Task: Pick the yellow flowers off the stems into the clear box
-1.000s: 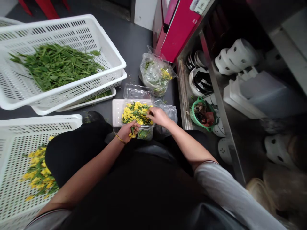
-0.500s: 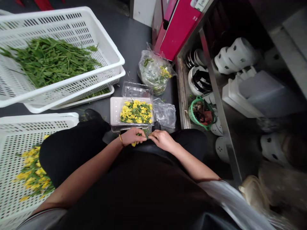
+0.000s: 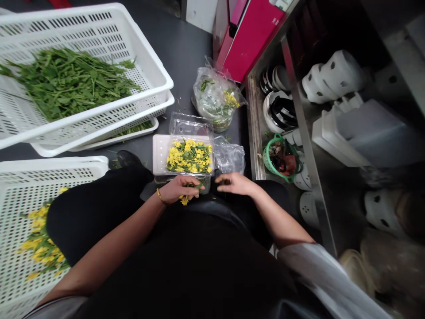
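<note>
My left hand is closed around a yellow-flowered green stem; the blossoms hang below the fingers. To its right, my right hand is apart from it, thumb and fingers spread, with nothing visible between them. Just beyond both hands, a clear plastic box full of cut yellow flowers and green stems rests on an upturned white holed container. Its transparent lid stands folded back behind it.
White crates with leafy greens stand at upper left. Another crate at lower left holds yellow flowers. Plastic bags lie beyond the box. A metal shelf with a green basket runs along the right.
My hands were together at the stem and have drawn apart. My right hand has moved right and its fingers have opened; my left keeps the flower stem, shifted slightly left.
</note>
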### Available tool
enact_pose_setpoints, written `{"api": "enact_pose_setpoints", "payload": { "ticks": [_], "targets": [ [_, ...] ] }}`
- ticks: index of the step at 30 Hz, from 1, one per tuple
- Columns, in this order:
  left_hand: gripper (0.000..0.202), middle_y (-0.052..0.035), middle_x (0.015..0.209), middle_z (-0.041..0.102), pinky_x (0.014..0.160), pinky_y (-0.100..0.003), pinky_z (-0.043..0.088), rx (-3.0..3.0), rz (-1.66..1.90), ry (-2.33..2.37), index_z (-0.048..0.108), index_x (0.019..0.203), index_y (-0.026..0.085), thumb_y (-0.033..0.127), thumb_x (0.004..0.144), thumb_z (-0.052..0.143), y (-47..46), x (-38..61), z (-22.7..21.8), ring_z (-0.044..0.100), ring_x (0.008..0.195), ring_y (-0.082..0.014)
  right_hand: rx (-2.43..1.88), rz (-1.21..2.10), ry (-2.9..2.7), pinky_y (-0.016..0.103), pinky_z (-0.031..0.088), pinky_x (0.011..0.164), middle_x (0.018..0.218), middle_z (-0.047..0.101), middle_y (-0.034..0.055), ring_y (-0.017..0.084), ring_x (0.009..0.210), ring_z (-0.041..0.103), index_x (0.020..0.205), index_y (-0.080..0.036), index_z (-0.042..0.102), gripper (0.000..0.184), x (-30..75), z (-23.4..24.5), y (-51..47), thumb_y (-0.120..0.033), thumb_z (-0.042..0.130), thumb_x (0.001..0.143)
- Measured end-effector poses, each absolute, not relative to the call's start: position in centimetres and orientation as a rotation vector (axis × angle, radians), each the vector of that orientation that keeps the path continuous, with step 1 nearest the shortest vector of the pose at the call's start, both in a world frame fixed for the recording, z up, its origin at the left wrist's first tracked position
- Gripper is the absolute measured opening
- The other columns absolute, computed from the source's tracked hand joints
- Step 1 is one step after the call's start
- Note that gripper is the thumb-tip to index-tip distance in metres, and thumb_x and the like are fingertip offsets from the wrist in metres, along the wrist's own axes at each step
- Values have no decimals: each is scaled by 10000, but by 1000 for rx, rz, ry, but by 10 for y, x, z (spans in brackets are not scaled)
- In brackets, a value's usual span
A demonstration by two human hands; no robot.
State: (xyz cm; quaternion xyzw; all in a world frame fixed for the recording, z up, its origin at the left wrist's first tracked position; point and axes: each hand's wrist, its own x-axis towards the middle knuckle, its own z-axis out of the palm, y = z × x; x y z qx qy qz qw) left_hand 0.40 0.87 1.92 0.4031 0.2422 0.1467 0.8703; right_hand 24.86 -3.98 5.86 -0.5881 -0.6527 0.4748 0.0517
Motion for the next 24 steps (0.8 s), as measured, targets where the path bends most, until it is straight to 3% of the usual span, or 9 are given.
{"api": "enact_pose_setpoints", "payload": {
  "ticks": [2,4,8,11,14,18,20,24],
  "targets": [
    [284,-64,654,663,431,-191,374,789,304,461,681,826,117,278,610,772,9,4,19,522,456,-83,-2053,1030,-2140,279,450,747,938,685,67,177,848,624,1079,-188,626,325,248,49,-17,-375,565,820],
    [322,-70,659,654,426,-196,371,713,344,431,668,793,111,349,604,775,9,5,17,524,459,-90,-2241,875,-2285,285,446,732,982,680,97,213,892,619,1117,-184,606,363,237,33,6,-385,559,818],
    [443,-71,584,589,381,-193,326,572,453,466,609,609,99,527,723,622,8,10,11,492,451,-94,-2385,1034,-2480,271,444,670,995,674,125,242,886,617,967,-167,664,315,219,8,37,-385,623,744],
    [394,-43,522,519,421,-189,356,482,545,551,538,494,107,391,753,625,9,13,9,502,494,-96,-2323,1038,-2447,246,437,676,944,684,83,202,847,616,892,-187,676,219,224,5,42,-340,599,757],
    [135,-29,588,549,453,-188,372,409,595,508,607,646,105,218,657,680,10,12,10,514,532,-95,-2357,995,-2341,252,444,701,954,681,80,197,862,615,921,-191,670,275,232,6,39,-405,559,790],
    [409,-18,703,602,418,-188,336,347,600,388,608,992,144,153,588,673,10,8,13,467,480,-75,-2505,1033,-2316,282,464,704,1005,670,117,229,887,625,943,-178,675,335,222,2,37,-449,568,778],
    [461,-19,740,615,405,-188,329,353,601,412,586,1036,150,140,583,669,9,7,14,460,464,-69,-2535,1040,-2347,282,467,707,1014,670,133,236,895,629,929,-164,680,268,216,2,37,-356,600,760],
    [324,-10,662,598,388,-174,310,398,550,591,587,957,126,154,644,668,6,10,7,460,433,-64,-2521,934,-2339,283,467,717,1040,668,127,238,924,627,969,-167,668,241,221,12,33,-247,550,776]
  ]
}}
